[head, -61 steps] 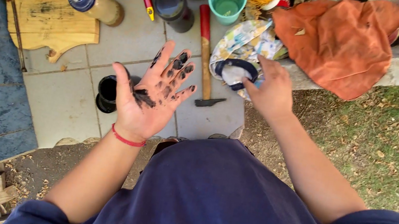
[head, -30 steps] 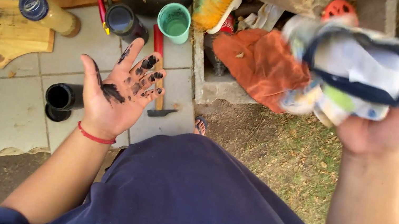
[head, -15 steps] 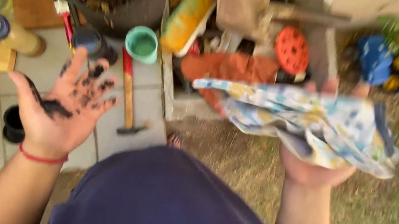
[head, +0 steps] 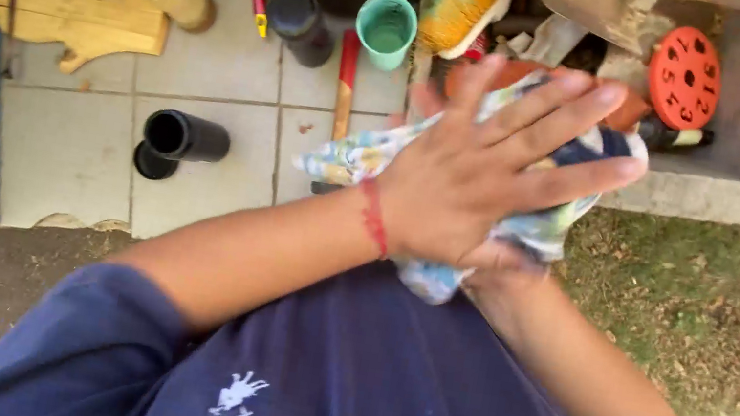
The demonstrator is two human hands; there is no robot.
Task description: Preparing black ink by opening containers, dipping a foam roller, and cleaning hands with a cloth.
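Both hands meet at chest height, left hand [head: 480,171] flat, fingers spread, pressed on patterned cloth [head: 348,157], right hand [head: 490,262] mostly hidden under it, grip can't tell; wiping step, prob needs rubbing betw fingers next.

Tiled floor [head: 193,200], black tube [head: 186,136], hammer [head: 349,66]

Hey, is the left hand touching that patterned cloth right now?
Touching. The head view shows the left hand pressed flat on top of the patterned cloth, which bunches out around its edges; the right hand sits mostly hidden beneath it.
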